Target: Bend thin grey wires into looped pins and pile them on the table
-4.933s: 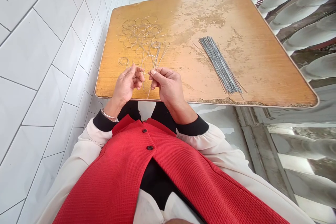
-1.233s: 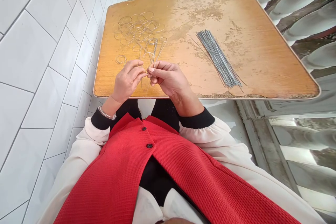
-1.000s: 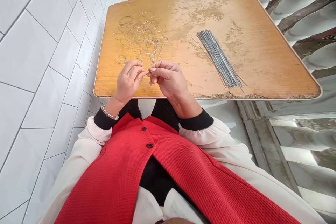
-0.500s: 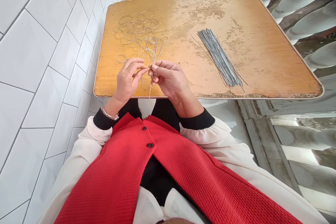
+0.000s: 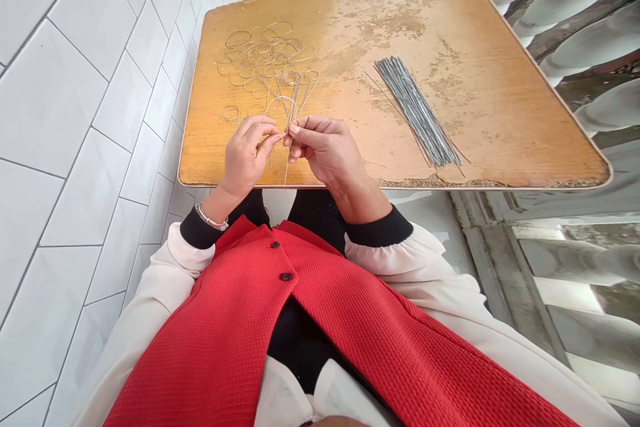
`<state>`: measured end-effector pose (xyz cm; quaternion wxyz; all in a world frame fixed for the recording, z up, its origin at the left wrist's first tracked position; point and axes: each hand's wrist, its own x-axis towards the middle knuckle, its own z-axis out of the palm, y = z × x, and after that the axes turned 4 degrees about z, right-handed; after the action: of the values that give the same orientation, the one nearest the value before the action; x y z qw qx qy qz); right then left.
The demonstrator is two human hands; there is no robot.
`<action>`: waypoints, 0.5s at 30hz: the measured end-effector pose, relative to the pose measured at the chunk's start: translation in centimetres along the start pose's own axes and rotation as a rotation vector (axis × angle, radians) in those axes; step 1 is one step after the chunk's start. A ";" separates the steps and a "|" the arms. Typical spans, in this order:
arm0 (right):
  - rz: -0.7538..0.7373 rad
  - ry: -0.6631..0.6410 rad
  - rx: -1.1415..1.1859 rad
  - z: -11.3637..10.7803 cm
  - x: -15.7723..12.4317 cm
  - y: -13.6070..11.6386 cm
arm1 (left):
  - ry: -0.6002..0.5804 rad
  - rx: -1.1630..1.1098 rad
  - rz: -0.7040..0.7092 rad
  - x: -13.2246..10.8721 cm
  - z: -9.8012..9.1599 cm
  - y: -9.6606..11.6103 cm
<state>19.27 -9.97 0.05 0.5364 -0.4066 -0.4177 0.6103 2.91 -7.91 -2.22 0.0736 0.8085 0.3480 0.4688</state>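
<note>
Over the table's near edge, my left hand (image 5: 250, 152) and my right hand (image 5: 327, 150) meet with their fingertips almost touching. Both pinch a thin metal wire (image 5: 287, 170), whose straight end points down past my right fingers; a curved part arches above them. The exact grip point is hidden by the fingertips. Just beyond lies a loose pile of bent wire loops (image 5: 270, 57), with some straight tails reaching toward my hands. Right of my right hand rests a bundle of straight grey wires (image 5: 417, 110).
The worn wooden table (image 5: 345, 33) has peeling patches and a chipped near edge. A white tiled wall (image 5: 65, 127) runs close along the left. White balusters (image 5: 585, 47) stand to the right. One single wire lies alongside the bundle's left side.
My hands stay pinched together at nearly the same spot. My left hand has shifted very slightly right and its fingers are a little more curled. The pile and bundle look unchanged.
</note>
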 end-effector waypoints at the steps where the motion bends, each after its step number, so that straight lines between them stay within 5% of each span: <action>1: -0.004 0.005 0.006 0.1 0.0 0.1 | 0.014 0.000 0.007 -0.1 0.1 0.1; 9: -0.005 -0.014 0.048 0.0 -0.5 0.8 | 0.127 -0.082 -0.044 -0.5 0.5 0.2; 15: -0.055 0.000 -0.111 0.3 -1.2 1.1 | 0.098 -0.083 -0.145 -1.3 1.5 -0.3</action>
<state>18.72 -11.22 -0.78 0.5293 -0.4243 -0.4620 0.5713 3.56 -8.18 -4.07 0.1237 0.7536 0.3892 0.5151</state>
